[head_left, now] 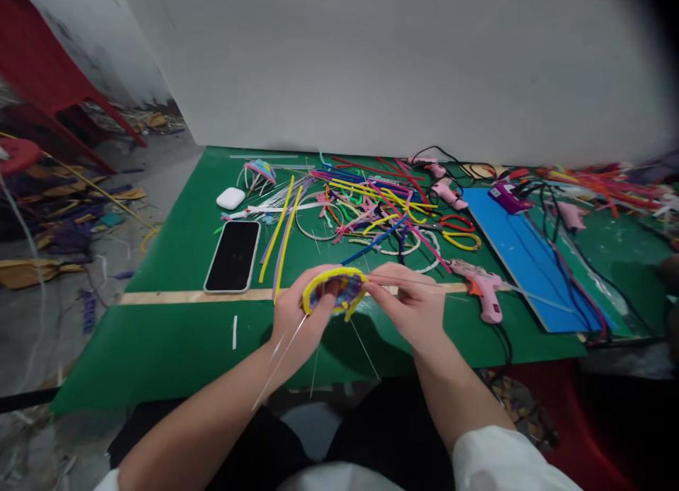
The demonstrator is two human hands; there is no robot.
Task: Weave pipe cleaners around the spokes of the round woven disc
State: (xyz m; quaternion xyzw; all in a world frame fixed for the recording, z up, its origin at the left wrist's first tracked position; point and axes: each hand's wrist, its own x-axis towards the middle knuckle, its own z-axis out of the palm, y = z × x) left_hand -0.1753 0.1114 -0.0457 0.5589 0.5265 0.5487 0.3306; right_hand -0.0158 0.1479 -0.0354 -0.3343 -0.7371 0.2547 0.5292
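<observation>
Forearms flank the ring, left grip clasping it, right grip seemingly pinching strands whose tug could warp it.

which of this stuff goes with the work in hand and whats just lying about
Likely part of the job:
yellow-rimmed ring, held in the left hand, right hand at its rim
yellow strips, similar in colour
possibly the pink glue gun, though not held

Probably just lying about:
phone
white case
red chair
</observation>
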